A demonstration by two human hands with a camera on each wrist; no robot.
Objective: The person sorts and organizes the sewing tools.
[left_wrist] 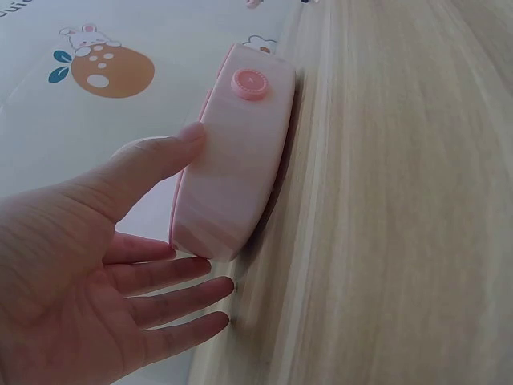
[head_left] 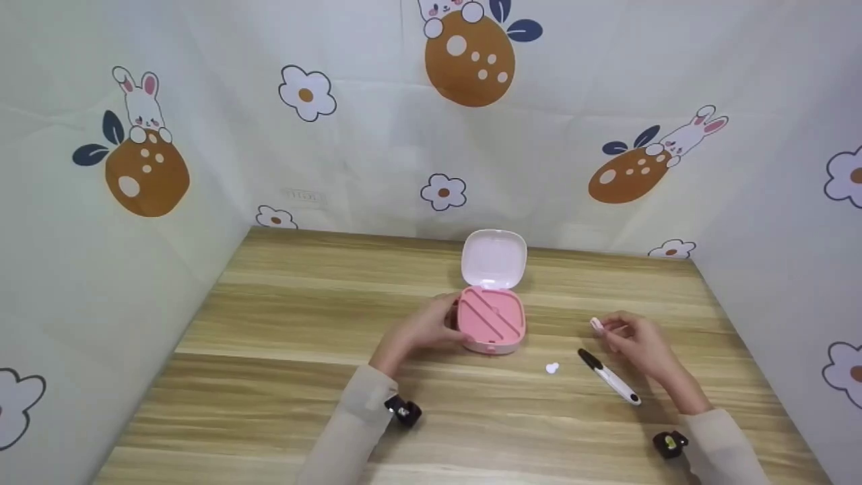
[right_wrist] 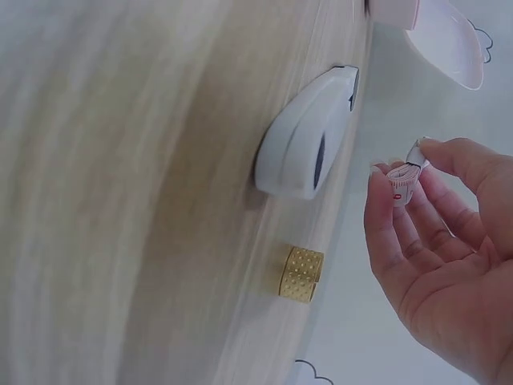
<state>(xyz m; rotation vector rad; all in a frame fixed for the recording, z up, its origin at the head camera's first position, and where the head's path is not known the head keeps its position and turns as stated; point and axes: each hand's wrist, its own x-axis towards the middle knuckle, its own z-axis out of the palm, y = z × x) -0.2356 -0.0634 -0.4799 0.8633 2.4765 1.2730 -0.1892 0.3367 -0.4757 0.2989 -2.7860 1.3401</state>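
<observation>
one left hand is touching the pink sewing box, fingers spread. over the table, the right hand is pinching a rolled tape measure. it is looking light and bendy, so squeezing its sides softly should work.

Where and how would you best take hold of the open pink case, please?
Probably by the pink base, reaching from left and right to pinch its opposite sides: it sits flat and boxy, while the lid stands open behind it and could swing.
</observation>
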